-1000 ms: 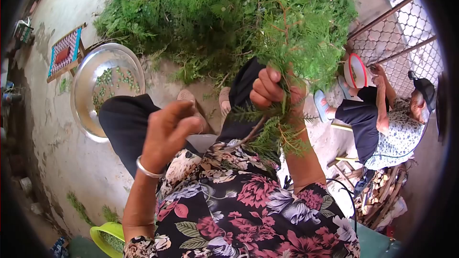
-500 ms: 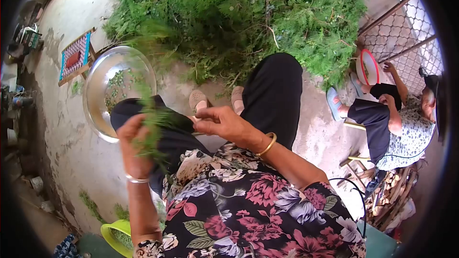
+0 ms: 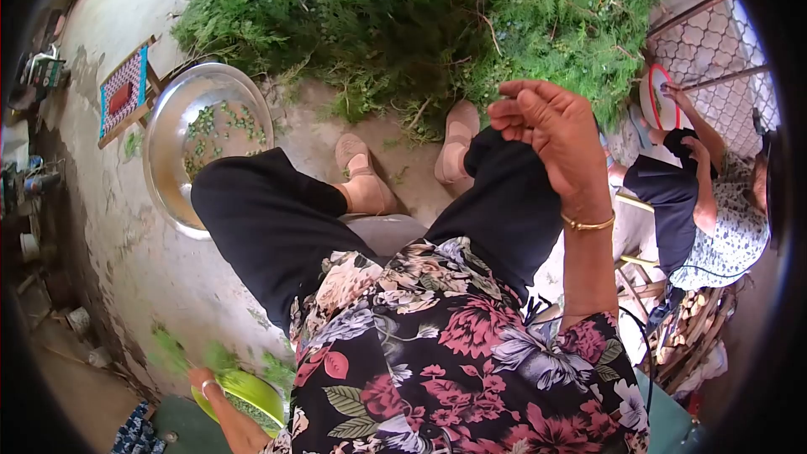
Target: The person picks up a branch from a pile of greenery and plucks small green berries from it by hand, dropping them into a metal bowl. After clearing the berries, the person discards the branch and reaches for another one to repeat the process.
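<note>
My left hand [image 3: 200,377] is low on the left, beside a yellow-green bowl [image 3: 273,430] of small green bits. Its fingers are small and partly blurred, closed at the base of a blurred green sprig [image 3: 171,351]. Raised over my knee, my right hand [image 3: 545,128] has loosely curled fingers, thumb apart, and nothing visible in it. Ahead lies a large pile of green branches [image 3: 370,25]. A wide metal basin [image 3: 161,147] with scattered green pieces stands left of my knee.
A small woven-top stool [image 3: 116,109] stands beyond the basin. At the right a seated person [image 3: 727,219] reaches to a red-rimmed white bowl [image 3: 655,88]. Near them are stacked wood sticks [image 3: 696,336] and a wire mesh fence [image 3: 714,50]. More sprigs [image 3: 220,357] lie by the yellow-green bowl.
My left hand has moved from my lap down and back to the yellow-green bowl, with the sprig. My right hand has risen to the right. My feet are farther apart.
</note>
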A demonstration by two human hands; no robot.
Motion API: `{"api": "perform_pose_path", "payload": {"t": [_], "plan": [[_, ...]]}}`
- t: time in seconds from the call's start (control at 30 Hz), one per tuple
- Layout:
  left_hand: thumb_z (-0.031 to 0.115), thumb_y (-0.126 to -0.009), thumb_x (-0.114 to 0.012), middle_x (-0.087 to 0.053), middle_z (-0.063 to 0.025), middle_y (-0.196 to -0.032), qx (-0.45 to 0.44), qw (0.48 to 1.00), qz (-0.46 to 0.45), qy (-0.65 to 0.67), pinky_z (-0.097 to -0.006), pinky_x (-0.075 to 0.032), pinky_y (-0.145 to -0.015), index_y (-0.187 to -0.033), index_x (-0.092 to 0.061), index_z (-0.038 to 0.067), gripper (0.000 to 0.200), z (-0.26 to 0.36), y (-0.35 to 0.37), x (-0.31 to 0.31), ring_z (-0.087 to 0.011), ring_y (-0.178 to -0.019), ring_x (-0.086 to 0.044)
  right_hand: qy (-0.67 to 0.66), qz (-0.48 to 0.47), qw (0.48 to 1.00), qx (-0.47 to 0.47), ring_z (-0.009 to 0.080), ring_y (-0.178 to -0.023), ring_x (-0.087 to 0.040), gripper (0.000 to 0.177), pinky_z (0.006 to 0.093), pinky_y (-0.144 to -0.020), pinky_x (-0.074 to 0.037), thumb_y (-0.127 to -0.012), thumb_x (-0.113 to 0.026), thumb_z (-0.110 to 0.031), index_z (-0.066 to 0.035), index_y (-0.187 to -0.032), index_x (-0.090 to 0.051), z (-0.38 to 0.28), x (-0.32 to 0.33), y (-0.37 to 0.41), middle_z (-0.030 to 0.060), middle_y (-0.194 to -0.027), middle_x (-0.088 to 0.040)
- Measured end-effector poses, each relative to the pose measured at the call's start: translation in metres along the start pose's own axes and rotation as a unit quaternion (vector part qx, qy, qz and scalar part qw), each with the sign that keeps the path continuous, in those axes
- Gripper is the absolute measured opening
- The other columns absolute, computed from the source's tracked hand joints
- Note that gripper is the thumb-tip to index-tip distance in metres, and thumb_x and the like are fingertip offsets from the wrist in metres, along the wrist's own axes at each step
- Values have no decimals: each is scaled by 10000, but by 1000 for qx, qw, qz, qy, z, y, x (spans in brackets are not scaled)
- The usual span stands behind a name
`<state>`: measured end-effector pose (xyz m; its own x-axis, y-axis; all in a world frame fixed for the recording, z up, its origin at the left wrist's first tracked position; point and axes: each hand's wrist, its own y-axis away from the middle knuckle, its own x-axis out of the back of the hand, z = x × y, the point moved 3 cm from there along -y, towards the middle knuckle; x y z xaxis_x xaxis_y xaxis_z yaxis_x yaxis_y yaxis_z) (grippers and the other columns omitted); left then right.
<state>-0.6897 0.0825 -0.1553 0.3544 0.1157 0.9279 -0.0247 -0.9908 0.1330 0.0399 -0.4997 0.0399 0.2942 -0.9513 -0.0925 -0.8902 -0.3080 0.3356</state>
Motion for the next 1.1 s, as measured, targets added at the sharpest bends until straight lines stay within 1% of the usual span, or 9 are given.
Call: {"api": "perform_pose_path", "payload": {"t": [0.07, 0.13, 0.17, 0.27, 0.47, 0.7, 0.8, 0.87, 1.1], "plan": [[226, -740, -631, -645, -248, -903, 41, 997, -4, 62, -475, -491, -719, -881, -634, -17, 281, 2, 19, 14, -408, -840, -624, 7, 21, 1000, 5, 151, -757, -649, 285, 255, -702, -509, -899, -616, -217, 33, -1036, -615, -2, 9, -13, 117, -882, -685], [208, -700, -655, -632, -274, -890, -159, 977, 118, -83, -487, -483, -732, -867, -629, -42, 301, 20, 3, 19, -450, -842, -602, 20, 13, 1000, 5, 150, -755, -648, 295, 253, -699, -507, -893, -623, -229, 34, -1027, -619, -4, 12, -31, 117, -878, -686], [194, -698, -658, -619, -281, -964, -36, 999, -7, -25, -467, -477, -776, -924, -611, -62, 345, 116, 39, 101, -440, -904, -589, 34, 2, 999, 12, 150, -753, -647, 305, 250, -695, -505, -888, -630, -242, 34, -1018, -624, -6, 11, -41, 118, -874, -687], [189, -796, -669, -623, -238, -1042, -272, 922, 153, 230, -417, -467, -818, -1139, -552, -106, 467, 237, 13, 140, -345, -941, -601, 70, -5, 997, 16, 139, -733, -641, 299, 239, -660, -496, -876, -634, -242, 41, -972, -640, -13, 3, -72, 117, -861, -687], [35, -844, -612, -664, -152, -985, -524, 748, -27, 407, -288, -510, -766, -1144, -583, -28, 307, 577, 188, 290, -202, -884, -644, 135, -57, 989, 28, 131, -744, -638, 302, 237, -663, -500, -880, -626, -245, 35, -992, -637, -18, -1, -125, 110, -851, -683], [96, -770, -593, -641, -227, -812, -737, 628, -223, 115, -421, -499, -718, -889, -673, 15, 165, 738, 323, 133, -396, -761, -622, 29, -40, 999, -2, 145, -775, -640, 356, 256, -696, -509, -900, -610, -260, 60, -1055, -605, -6, 17, -153, 134, -909, -680], [71, -717, -607, -645, -212, -799, -695, 656, -250, 157, -449, -493, -729, -863, -681, 30, 170, 758, 338, 69, -393, -766, -621, -27, -63, 998, -3, 174, -783, -652, 370, 263, -715, -512, -931, -552, -265, 80, -1058, -589, -12, 14, -145, 154, -929, -678], [87, -730, -611, -642, -215, -848, -692, 664, -238, 152, -460, -492, -745, -951, -662, 51, 230, 769, 342, 40, -399, -801, -615, -112, 103, 988, 1, 165, -717, -583, 399, 268, -679, -467, -981, -446, -260, 93, -1153, -513, -1, 23, -139, 95, -867, -640], [232, -731, -708, -621, -226, -868, -660, 659, -288, 216, -484, -479, -700, -833, -580, 20, 268, 809, 391, -10, -419, -789, -601, -448, -5, 891, -77, 148, -626, -340, 410, 301, -601, -330, -1028, -290, -265, 67, -1249, -386, 4, 65, -147, 31, -740, -446]]}}
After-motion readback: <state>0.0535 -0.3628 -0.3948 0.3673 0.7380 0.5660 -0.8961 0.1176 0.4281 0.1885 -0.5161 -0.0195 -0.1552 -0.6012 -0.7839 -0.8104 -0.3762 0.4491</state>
